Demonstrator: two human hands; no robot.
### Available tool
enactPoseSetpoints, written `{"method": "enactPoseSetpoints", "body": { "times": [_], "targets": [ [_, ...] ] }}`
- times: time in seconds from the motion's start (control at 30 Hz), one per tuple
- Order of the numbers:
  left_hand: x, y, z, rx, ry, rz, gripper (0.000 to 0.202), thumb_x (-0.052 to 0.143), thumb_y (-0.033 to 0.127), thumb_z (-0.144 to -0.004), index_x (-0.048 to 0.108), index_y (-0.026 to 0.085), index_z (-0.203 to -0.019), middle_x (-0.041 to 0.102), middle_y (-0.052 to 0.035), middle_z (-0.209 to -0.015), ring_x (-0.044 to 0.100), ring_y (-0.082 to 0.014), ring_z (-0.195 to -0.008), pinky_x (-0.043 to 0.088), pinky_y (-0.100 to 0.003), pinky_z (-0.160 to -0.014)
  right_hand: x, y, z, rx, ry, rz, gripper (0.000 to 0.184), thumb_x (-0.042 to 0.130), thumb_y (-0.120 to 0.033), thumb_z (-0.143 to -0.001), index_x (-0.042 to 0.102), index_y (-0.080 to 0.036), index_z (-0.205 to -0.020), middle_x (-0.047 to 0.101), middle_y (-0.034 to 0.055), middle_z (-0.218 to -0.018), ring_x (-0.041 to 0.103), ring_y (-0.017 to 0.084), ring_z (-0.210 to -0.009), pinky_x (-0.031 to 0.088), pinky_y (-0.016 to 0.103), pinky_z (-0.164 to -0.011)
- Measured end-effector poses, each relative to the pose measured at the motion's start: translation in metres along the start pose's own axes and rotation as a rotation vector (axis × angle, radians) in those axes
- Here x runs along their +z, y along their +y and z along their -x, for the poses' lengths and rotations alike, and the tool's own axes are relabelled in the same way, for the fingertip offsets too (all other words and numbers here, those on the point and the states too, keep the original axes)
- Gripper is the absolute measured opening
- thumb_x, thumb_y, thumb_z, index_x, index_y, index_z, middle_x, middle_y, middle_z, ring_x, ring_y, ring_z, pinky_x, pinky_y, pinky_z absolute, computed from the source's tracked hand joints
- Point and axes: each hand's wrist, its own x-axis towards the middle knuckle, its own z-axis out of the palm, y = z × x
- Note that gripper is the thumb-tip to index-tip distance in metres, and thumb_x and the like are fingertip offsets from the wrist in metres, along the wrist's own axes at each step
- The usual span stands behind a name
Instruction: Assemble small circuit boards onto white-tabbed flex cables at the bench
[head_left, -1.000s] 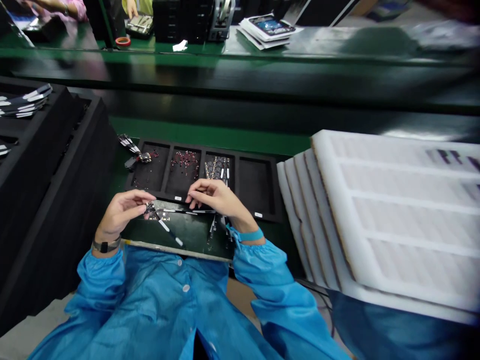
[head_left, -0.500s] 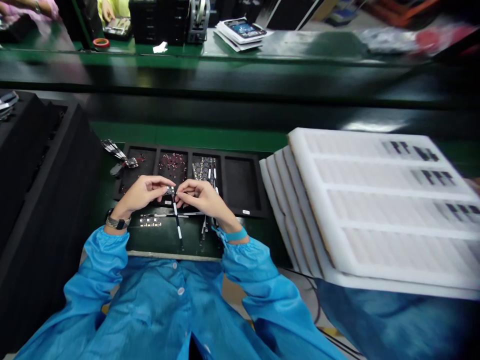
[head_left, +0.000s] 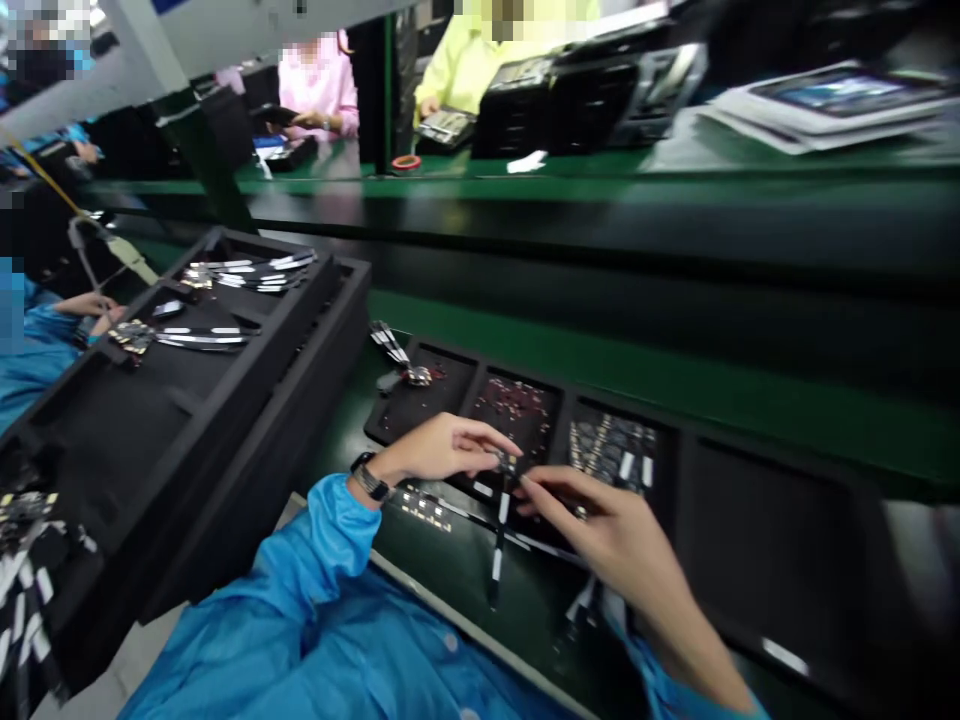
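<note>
My left hand [head_left: 442, 447] pinches a small circuit board [head_left: 510, 463] between thumb and fingers. A black ribbon cable [head_left: 498, 552] with white patches hangs from the board over the green bench. My right hand [head_left: 607, 520] is closed at the board's right edge, fingertips pressed together; what they hold is too small to make out. Under and behind the hands lies a black foam tray [head_left: 679, 470] with compartments. One compartment holds tiny parts with red bits [head_left: 514, 398], another a batch of circuit boards [head_left: 609, 445]. A panel of small boards [head_left: 426, 508] lies by my left wrist.
At left, stacked black foam trays [head_left: 225, 400] hold boards with ribbon cables [head_left: 199, 338]. A raised green shelf [head_left: 585, 180] runs behind, bearing papers [head_left: 817, 105] and a red tape ring [head_left: 406, 162]. Co-workers sit beyond it, one in a yellow top [head_left: 457, 60]; another person's hands [head_left: 94, 308] are at far left.
The view has swung left, bringing the left tray stack and co-workers into sight; the white foam trays at right have left view. Both hands stay together at the board.
</note>
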Motion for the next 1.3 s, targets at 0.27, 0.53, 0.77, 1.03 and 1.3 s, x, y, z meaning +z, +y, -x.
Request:
{"method": "enactPoseSetpoints", "body": {
  "times": [0.27,0.53,0.77,1.03,1.3],
  "targets": [
    [0.004,-0.004,0.001,0.027,0.042,0.094,0.029,0.086,0.026,-0.077,0.078,0.011,-0.100,0.073,-0.0081,-0.091,0.062,-0.0139,-0.074,0.051,-0.030,-0.073,0.001,-0.010,-0.001,-0.016,-0.038,0.002,0.039,0.075,-0.064,-0.087,0.078,-0.025,-0.082,0.079,0.0080,-0.073,0.077,0.028,-0.066,0.065,0.038,-0.067],
    [0.003,0.002,0.000,0.130,0.078,-0.086,0.030,0.083,0.035,-0.081,0.078,0.013,-0.100,0.076,-0.0072,-0.090,0.066,-0.0151,-0.074,0.053,-0.028,-0.074,0.009,-0.011,-0.003,0.104,-0.085,-0.257,0.046,0.081,-0.064,-0.083,0.078,-0.018,-0.088,0.078,0.0071,-0.071,0.076,0.023,-0.065,0.064,0.035,-0.069],
    [0.000,0.005,-0.003,0.155,0.102,-0.177,0.025,0.078,0.032,-0.083,0.081,0.014,-0.100,0.074,-0.0042,-0.079,0.062,-0.0136,-0.066,0.051,-0.026,-0.065,0.010,-0.002,-0.005,0.100,-0.084,-0.327,0.040,0.080,-0.057,-0.086,0.075,-0.017,-0.087,0.077,0.0052,-0.072,0.076,0.020,-0.065,0.063,0.032,-0.069],
    [0.001,0.003,-0.002,0.141,0.041,-0.210,0.022,0.077,0.028,-0.082,0.083,0.015,-0.099,0.078,-0.0054,-0.083,0.065,-0.0151,-0.067,0.053,-0.027,-0.067,0.007,-0.003,-0.005,0.104,-0.152,-0.332,0.042,0.078,-0.059,-0.089,0.072,-0.018,-0.086,0.077,0.0048,-0.073,0.075,0.019,-0.067,0.062,0.032,-0.070],
    [0.000,0.005,0.000,0.125,0.013,-0.272,0.021,0.075,0.029,-0.083,0.082,0.015,-0.097,0.076,-0.0046,-0.081,0.065,-0.0149,-0.067,0.052,-0.027,-0.067,0.007,-0.003,-0.006,0.141,-0.185,-0.342,0.040,0.080,-0.057,-0.087,0.072,-0.017,-0.084,0.076,0.0045,-0.072,0.074,0.019,-0.066,0.061,0.032,-0.069]
  ]
}}
